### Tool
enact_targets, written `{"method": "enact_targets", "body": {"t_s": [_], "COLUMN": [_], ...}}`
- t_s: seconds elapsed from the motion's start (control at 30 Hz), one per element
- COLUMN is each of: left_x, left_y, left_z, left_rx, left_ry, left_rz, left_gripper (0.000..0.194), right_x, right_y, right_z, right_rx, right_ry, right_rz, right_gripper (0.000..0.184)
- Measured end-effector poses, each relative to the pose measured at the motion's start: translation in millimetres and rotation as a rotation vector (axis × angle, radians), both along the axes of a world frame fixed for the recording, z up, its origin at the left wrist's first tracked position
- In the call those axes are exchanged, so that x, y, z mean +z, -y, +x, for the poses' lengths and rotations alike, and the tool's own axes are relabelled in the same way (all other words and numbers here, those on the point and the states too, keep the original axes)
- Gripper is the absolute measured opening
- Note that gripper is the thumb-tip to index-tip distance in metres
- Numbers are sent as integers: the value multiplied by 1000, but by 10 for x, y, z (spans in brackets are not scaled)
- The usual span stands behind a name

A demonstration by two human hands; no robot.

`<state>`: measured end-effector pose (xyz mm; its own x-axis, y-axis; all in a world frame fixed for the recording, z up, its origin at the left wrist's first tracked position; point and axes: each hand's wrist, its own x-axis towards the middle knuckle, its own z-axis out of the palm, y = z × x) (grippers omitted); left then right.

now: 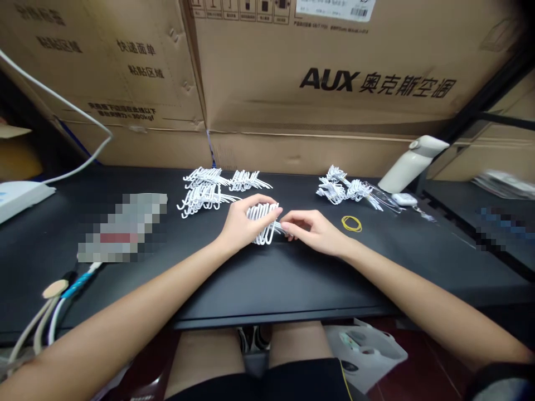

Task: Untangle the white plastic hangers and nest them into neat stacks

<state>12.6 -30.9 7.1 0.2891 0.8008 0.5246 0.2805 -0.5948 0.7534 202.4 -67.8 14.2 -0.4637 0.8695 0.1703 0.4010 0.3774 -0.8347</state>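
My left hand [249,218] is closed around a bundle of white hooks [264,227] just above the black table. At the bundle's right end, my right hand [310,229] pinches the thin straight ends of the same hooks between thumb and fingers. Behind my left hand lie more white hooks in groups [204,195], their curved ends pointing left. Further right sit several smaller white hook bundles [336,188]. Yellow rubber bands [351,224] rest on the table to the right of my right hand.
A white bottle [412,164] leans at the back right, near a small white case [404,199]. At left lie a blurred-out flat object [125,228] and cables [54,312]. Large cardboard boxes [267,100] stand behind the table [234,289]. Below hangs a plastic bag [376,345].
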Motion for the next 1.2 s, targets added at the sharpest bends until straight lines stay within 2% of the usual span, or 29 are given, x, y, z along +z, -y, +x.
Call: {"method": "enact_targets", "body": {"t_s": [0.17, 0.3, 0.37, 0.5, 0.63, 0.77, 0.93, 1.03, 1.2], "left_x": [-1, -6, -14, -31, -42, -53, -38, -30, -35], "left_y": [64, 72, 75, 81, 67, 33, 6, 6, 20], "left_z": [12, 20, 30, 51, 58, 64, 43, 21, 31], "left_rx": [-65, -69, -47, 19, 47, 72, 47, 37, 58], "left_ry": [-74, -82, -70, -47, -56, -79, -97, -109, -95], "left_rz": [93, 120, 133, 157, 92, 64, 74, 66, 101], "left_gripper": [17, 18, 18, 18, 26, 29, 21, 22, 23], "right_x": [-6, 40, 58, 40, -22, -66, -70, -53, -51], "right_y": [12, 15, 35, 114, 203, 206, 129, 94, 61], "right_z": [-40, -2, 3, -109, -331, -447, -414, -378, -342], "right_rx": [104, 188, 186, 19, -183, -241, -215, -193, -169], "right_ry": [217, 336, 396, 567, 832, 1009, 1014, 957, 784], "right_rz": [258, 318, 335, 421, 485, 492, 456, 391, 368], "right_gripper": [27, 26, 24, 15, 36, 40, 40, 41, 36]}}
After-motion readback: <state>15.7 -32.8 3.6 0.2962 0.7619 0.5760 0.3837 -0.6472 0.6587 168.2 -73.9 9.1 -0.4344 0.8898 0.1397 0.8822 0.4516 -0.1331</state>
